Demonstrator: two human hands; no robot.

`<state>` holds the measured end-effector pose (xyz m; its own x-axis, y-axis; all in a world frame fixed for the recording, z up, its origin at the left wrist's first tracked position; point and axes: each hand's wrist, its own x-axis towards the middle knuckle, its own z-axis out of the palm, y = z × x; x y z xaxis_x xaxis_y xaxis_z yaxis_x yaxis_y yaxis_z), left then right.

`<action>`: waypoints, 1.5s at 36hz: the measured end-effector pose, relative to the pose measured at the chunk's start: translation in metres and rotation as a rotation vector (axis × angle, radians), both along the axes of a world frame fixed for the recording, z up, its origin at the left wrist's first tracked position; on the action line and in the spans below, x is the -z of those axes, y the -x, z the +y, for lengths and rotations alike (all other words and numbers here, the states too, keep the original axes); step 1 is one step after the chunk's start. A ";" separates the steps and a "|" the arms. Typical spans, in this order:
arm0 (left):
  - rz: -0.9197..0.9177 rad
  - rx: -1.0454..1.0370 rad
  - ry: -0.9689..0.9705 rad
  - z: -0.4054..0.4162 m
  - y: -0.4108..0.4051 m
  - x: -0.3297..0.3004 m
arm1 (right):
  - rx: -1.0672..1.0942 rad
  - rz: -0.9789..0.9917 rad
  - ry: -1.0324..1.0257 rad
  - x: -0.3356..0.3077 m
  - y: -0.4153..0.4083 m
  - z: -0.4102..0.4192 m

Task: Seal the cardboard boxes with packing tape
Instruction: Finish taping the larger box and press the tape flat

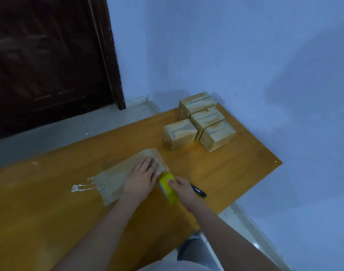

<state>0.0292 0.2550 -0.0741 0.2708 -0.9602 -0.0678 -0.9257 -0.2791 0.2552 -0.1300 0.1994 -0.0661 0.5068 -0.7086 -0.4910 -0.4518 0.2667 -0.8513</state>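
Observation:
A flat cardboard box (pixel 116 177) lies on the orange table (pixel 50 202) in front of me. My left hand (pixel 142 177) presses flat on its right part, fingers straight. Right beside it, my right hand (pixel 184 189) grips a yellow roll of packing tape (pixel 167 187) at the box's right edge. Several small cardboard boxes (pixel 200 122) stand grouped at the table's far right corner, their tops showing tape strips.
A black marker (pixel 198 191) lies on the table just right of my right hand. White residue (pixel 79 187) marks the table left of the flat box. A dark door (pixel 50 55) and a blue wall (pixel 245 55) stand behind the table.

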 end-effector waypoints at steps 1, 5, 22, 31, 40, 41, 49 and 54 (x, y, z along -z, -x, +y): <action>-0.002 0.022 -0.017 0.000 -0.002 -0.001 | -0.014 0.040 0.003 0.004 0.001 0.000; 0.006 0.189 -0.036 -0.002 -0.013 -0.004 | -0.109 0.204 0.081 0.023 0.007 0.008; -0.154 0.068 -0.204 -0.005 0.022 -0.013 | -0.035 0.174 0.056 0.039 -0.002 0.024; -0.254 0.057 -0.199 -0.002 0.025 -0.007 | 0.050 -0.072 -0.243 0.049 0.004 0.021; -0.248 0.036 -0.202 -0.003 0.027 -0.006 | 0.111 0.603 0.518 0.064 0.035 -0.029; -0.247 0.032 -0.200 -0.003 0.027 -0.007 | 0.042 0.672 0.510 0.066 0.038 -0.034; -0.216 0.000 -0.191 -0.003 0.029 -0.007 | -0.223 0.892 0.604 0.080 0.062 -0.033; -0.202 -0.007 -0.186 -0.003 0.029 -0.007 | -0.059 0.499 0.503 0.059 0.070 -0.032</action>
